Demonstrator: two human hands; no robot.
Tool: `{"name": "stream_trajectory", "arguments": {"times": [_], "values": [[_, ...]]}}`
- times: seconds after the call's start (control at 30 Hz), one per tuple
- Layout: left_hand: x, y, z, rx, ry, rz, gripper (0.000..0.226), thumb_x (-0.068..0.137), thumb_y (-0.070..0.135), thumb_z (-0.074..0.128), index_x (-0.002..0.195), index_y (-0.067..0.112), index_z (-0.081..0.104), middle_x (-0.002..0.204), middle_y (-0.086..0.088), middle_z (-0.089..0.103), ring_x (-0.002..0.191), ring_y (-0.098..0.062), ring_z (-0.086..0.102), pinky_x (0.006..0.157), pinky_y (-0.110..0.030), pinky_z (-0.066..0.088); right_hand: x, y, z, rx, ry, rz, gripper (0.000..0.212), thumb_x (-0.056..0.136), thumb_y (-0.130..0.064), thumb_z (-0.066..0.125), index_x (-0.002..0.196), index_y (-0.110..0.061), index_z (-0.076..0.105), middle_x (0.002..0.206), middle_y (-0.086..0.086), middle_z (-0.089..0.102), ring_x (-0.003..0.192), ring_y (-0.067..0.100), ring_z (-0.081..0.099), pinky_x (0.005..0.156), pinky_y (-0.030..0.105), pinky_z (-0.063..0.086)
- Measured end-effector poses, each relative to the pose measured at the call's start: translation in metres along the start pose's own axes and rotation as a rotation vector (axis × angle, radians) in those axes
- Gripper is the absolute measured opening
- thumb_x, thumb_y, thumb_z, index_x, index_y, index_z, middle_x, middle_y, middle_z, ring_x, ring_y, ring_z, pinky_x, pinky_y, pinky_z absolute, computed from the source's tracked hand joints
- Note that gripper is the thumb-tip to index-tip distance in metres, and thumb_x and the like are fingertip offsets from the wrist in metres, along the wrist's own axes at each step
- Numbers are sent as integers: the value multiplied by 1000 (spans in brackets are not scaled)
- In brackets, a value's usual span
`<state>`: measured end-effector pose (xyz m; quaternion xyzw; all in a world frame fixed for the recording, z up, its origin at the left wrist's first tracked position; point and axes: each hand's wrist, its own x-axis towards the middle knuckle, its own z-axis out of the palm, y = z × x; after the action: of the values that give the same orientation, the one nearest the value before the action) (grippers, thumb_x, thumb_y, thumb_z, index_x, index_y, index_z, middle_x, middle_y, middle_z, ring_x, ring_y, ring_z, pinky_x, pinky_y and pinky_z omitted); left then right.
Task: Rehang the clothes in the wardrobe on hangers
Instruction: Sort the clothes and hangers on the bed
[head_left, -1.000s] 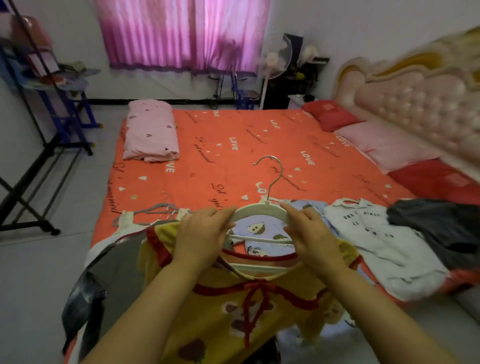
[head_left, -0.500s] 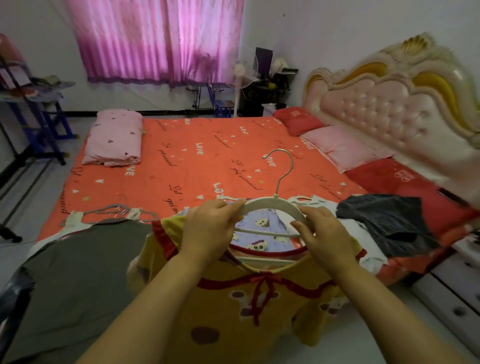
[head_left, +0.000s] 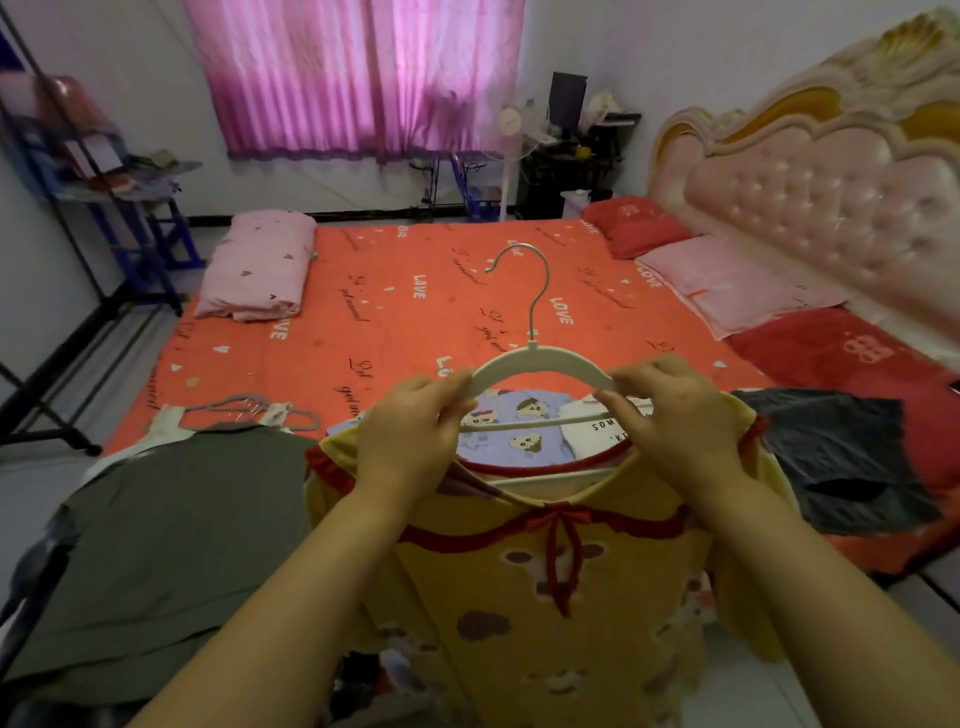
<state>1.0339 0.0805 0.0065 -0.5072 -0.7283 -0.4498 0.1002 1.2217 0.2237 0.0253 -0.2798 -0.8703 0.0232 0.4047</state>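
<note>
Grey garment (head_left: 171, 519) lies at the near left edge of the bed, whose orange sheet (head_left: 415, 322) is printed "LOVE". Left hand (head_left: 410, 436) and right hand (head_left: 670, 415) each grasp an arm of the white hanger (head_left: 540, 358), and the yellow shirt (head_left: 545, 571) hangs from it over the bed's near edge. Tufted headboard (head_left: 831, 197) on the right.

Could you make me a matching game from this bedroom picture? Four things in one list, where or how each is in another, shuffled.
1 white hanger
2 yellow top
3 grey garment
4 pink folded bedding

A far left of the bed
B red bow at its neck
C held by left hand and right hand
D near left edge of the bed

Pairs: 1-C, 2-B, 3-D, 4-A
</note>
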Motion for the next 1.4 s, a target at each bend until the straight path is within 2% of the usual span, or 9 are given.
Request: {"name": "stream_trajectory", "arguments": {"times": [0.27, 0.4, 0.6, 0.83, 0.93, 1.07, 1.27, 1.4], "values": [[93, -47, 37, 34, 41, 57, 30, 84, 16, 68, 113, 15, 68, 73, -12, 61, 70, -32, 57, 56, -37, 42, 83, 40, 60, 16, -33, 7, 14, 79, -19, 74, 87, -8, 72, 73, 6, 59, 64, 27, 57, 59, 37, 47], [129, -85, 60, 54, -24, 2, 29, 86, 19, 66, 115, 16, 67, 78, -11, 62, 76, -33, 57, 59, -36, 41, 115, 57, 108, 28, -99, 68, 14, 80, -22, 73, 88, -10, 73, 74, -5, 50, 66, 19, 52, 61, 29, 38], [160, -138, 87, 103, -69, -67, 27, 87, 18, 65, 114, 16, 68, 78, -13, 63, 77, -34, 57, 58, -36, 39, 145, 72, 174, 53, -206, 112, 17, 82, -24, 71, 91, -10, 73, 79, 6, 60, 73, 24, 57, 63, 38, 46], [195, -194, 125, 178, -116, -185, 31, 88, 25, 62, 119, 23, 65, 84, -9, 63, 83, -31, 56, 60, -33, 35, 188, 102, 252, 123, -322, 142, 17, 82, -25, 71, 93, -13, 73, 79, -4, 54, 74, 17, 55, 64, 31, 40], [211, -226, 149, 223, -153, -249, 32, 90, 31, 59, 121, 27, 63, 89, -6, 64, 87, -29, 56, 64, -35, 40, 203, 121, 298, 162, -402, 152, 16, 82, -26, 71, 92, -14, 73, 79, -3, 56, 76, 18, 54, 65, 34, 43], [225, -276, 193, 283, -192, -331, 33, 91, 31, 57, 124, 26, 61, 92, -5, 64, 89, -26, 54, 66, -32, 35, 212, 152, 371, 221, -492, 198, 16, 82, -25, 71, 94, -15, 73, 80, -5, 56, 79, 19, 56, 72, 37, 45], [228, -356, 271, 356, -272, -428, 32, 92, 26, 54, 124, 26, 60, 92, -6, 64, 88, -28, 54, 68, -34, 37, 200, 201, 485, 251, -612, 230, 17, 85, -29, 67, 95, -18, 73, 83, -4, 60, 82, 9, 47, 66, 29, 38], [220, -401, 313, 365, -295, -475, 32, 92, 19, 56, 124, 18, 61, 101, -9, 66, 95, -32, 55, 77, -37, 39, 184, 226, 552, 242, -654, 254, 18, 87, -26, 65, 97, -14, 72, 81, -1, 57, 82, 16, 48, 65, 31, 35]]}}
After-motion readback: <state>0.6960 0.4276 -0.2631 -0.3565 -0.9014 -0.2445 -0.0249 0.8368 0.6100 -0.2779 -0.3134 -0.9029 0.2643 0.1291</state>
